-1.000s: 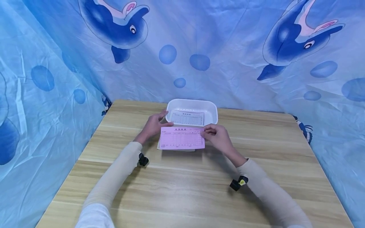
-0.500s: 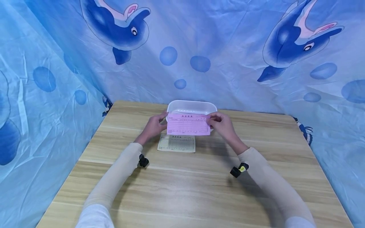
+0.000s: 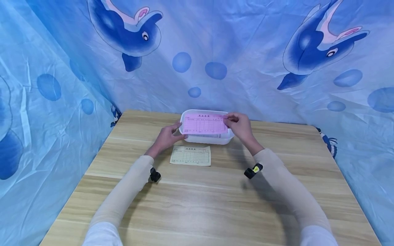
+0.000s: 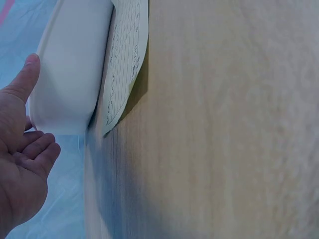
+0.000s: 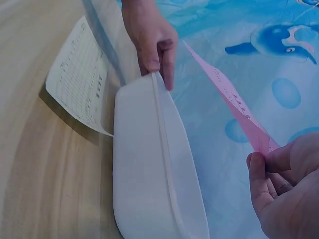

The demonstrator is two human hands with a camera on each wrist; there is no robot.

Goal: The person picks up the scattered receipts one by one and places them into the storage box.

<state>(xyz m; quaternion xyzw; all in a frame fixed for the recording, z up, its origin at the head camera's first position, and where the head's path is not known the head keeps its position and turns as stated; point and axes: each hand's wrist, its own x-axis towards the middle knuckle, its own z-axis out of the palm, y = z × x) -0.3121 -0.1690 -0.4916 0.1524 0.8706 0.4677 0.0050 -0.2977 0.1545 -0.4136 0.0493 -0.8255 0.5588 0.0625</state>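
My right hand (image 3: 241, 127) pinches the right edge of a pink printed receipt slip (image 3: 204, 123) between thumb and fingers. The slip hangs over a white plastic tray (image 3: 209, 140), apart from it in the right wrist view (image 5: 234, 102). At the tray's left end, my left hand (image 3: 165, 138) grips the rim, thumb on one side and fingers on the other. Under the pink slip, a strip of a white printed slip (image 3: 212, 136) shows inside the tray; the rest is covered. A pale yellow receipt slip (image 3: 191, 156) lies on the table in front of the tray, its edges slightly curled.
The wood-grain table (image 3: 191, 205) carries the tray near its back edge. Behind it and on both sides hangs a blue curtain (image 3: 246, 89) with dolphin prints. Each forearm wears a small black wrist camera (image 3: 155, 175).
My right hand has carried the pink slip away from me, from over the yellow slip to over the tray. The yellow slip is now uncovered. My left hand stays at the tray's left end.
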